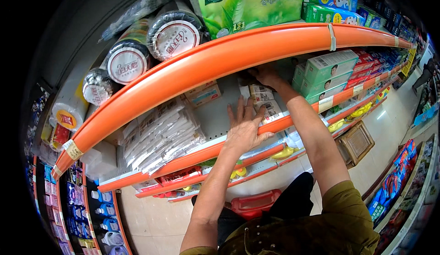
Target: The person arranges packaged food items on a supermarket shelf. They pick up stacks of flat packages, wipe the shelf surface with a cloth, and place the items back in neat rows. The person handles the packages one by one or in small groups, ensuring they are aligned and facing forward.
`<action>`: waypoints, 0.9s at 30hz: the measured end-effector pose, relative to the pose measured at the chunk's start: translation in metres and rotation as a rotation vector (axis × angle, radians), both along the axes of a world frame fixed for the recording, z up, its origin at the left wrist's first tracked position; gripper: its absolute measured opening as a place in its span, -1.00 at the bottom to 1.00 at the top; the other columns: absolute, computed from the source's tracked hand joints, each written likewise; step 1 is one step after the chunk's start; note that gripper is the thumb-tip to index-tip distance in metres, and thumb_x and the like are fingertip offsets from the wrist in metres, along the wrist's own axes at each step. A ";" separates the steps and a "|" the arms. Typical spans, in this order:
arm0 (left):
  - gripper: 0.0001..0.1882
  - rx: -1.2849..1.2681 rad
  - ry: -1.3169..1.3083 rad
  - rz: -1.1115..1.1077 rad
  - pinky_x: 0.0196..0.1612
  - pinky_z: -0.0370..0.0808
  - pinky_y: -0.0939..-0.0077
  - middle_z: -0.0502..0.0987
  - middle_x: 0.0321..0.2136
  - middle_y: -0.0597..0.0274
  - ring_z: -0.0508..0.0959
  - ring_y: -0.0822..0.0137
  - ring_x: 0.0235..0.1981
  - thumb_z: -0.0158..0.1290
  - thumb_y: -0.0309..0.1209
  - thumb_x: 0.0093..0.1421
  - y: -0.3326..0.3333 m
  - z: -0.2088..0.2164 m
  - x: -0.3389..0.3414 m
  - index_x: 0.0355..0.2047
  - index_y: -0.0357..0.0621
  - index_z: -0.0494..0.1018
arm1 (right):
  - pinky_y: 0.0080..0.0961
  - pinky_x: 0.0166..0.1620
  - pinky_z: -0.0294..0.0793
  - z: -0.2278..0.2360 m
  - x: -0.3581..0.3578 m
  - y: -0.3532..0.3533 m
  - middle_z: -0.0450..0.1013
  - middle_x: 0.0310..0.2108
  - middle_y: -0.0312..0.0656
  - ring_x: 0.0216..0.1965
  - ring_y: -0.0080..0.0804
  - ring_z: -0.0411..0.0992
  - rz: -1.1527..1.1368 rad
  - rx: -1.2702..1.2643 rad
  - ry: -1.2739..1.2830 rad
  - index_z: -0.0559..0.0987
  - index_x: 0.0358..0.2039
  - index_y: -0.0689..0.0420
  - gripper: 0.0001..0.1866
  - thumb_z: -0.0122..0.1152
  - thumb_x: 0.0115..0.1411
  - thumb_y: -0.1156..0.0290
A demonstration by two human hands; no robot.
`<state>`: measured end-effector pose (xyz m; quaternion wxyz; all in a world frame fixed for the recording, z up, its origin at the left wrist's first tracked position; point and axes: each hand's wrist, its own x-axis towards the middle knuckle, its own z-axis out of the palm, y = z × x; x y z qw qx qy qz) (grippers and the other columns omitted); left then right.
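My left hand point(245, 126) is open, its fingers spread, at the orange front edge of the middle shelf. Its fingertips lie beside a row of small white printed packets point(272, 111), and I cannot tell whether they touch. Deeper in, my right hand point(267, 77) reaches under the upper shelf by the far end of that row. Shadow hides its fingers and anything they may hold. To the left, many flat white packets point(162, 136) lie fanned in a pile. Green and white boxes point(331, 66) are stacked right of my right forearm.
The curved orange edge point(238, 42) of the upper shelf runs above both hands. It carries rolls in dark wrap point(174, 37) and a large green tissue pack point(252, 5). A red stool point(255, 203) stands below me, and a brown-framed stool point(355, 143) stands on the floor at right.
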<state>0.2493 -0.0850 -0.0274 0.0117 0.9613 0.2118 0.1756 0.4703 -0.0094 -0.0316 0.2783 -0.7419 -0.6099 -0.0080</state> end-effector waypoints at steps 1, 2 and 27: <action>-0.26 0.068 -0.049 -0.033 0.11 -0.07 -0.13 0.10 0.06 -0.14 0.02 -0.07 0.14 -0.08 0.14 -0.02 -0.001 0.000 0.002 0.03 -0.13 0.22 | -0.27 0.04 0.19 -0.004 0.011 0.003 0.23 0.02 -0.03 0.03 -0.08 0.19 0.012 0.000 0.039 0.33 0.00 0.04 -0.52 -0.10 0.11 0.08; -0.28 0.023 -0.037 -0.046 0.09 -0.03 -0.10 0.15 0.02 -0.12 0.06 -0.05 0.11 -0.07 0.12 -0.02 -0.002 -0.001 0.005 0.02 -0.13 0.24 | -0.31 0.05 0.17 -0.011 0.028 0.005 0.22 0.04 -0.02 0.04 -0.09 0.19 0.083 0.039 0.081 0.32 0.01 0.07 -0.51 -0.12 0.13 0.06; -0.58 -0.364 -0.469 0.260 -0.11 0.31 0.28 0.39 -0.38 0.01 0.35 0.12 -0.20 0.05 -0.09 -0.02 0.002 -0.005 -0.010 -0.30 -0.19 0.51 | -0.61 -0.21 0.30 -0.004 -0.009 -0.062 0.45 -0.36 -0.20 -0.32 -0.52 0.36 0.098 0.332 0.818 0.47 -0.23 0.27 -0.64 0.05 0.13 0.21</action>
